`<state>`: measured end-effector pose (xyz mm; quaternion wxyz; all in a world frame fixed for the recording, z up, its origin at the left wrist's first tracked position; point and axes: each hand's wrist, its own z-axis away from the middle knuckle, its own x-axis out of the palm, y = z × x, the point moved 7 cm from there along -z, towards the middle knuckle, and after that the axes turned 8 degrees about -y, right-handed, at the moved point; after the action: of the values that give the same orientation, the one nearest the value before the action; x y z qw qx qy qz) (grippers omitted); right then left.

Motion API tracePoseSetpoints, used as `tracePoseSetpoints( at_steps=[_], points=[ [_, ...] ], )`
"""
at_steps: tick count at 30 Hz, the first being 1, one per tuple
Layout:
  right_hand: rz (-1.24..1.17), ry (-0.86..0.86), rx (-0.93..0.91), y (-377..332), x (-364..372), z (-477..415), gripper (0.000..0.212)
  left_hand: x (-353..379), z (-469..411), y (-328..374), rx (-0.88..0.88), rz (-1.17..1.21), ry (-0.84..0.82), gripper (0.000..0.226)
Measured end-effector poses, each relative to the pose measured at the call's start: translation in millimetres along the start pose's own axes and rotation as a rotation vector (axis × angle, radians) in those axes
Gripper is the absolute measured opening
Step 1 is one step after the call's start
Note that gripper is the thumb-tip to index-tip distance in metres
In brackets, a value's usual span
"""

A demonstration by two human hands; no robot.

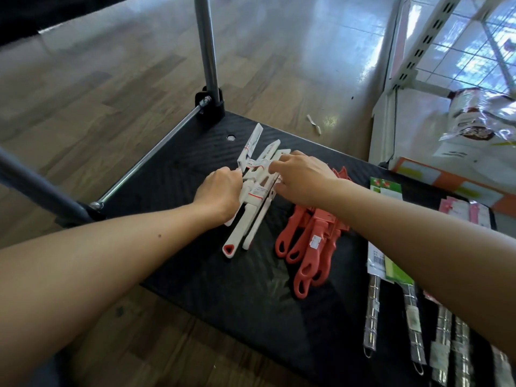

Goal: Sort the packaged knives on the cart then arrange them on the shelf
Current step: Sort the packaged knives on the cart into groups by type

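Observation:
A pile of white packaged knives [252,202] lies on the black cart top [251,297], blades pointing away from me. My left hand [220,191] grips the pile's left side, fingers curled around it. My right hand [303,177] rests on the pile's right side with its fingers over the blades. To the right lies a heap of red-handled knives [310,247], partly under my right wrist. Several steel-handled knives in packaging [413,322] lie at the cart's right end, partly hidden by my right forearm.
The cart's steel upright post [208,51] and side rail [150,155] stand at the far left corner. A white shelf unit [418,51] with bagged goods [480,118] stands at the right. Pink packages [463,210] lie at the cart's far right. Wooden floor surrounds the cart.

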<state>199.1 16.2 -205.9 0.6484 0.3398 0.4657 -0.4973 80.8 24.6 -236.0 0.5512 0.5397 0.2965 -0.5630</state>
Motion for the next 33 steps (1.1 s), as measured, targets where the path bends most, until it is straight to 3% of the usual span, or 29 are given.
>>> tracePoseSetpoints(
  at_steps=[7,22,33],
  points=[
    [-0.001,-0.017,0.029,19,7,13,0.037,0,2,14,0.067,-0.107,-0.058,0.027],
    [0.018,-0.049,0.004,21,13,18,0.041,10,-1,8,-0.016,-0.119,-0.176,0.035],
    [-0.058,-0.020,0.064,54,11,55,0.039,-14,5,71,0.235,0.035,-0.007,0.035]
  ],
)
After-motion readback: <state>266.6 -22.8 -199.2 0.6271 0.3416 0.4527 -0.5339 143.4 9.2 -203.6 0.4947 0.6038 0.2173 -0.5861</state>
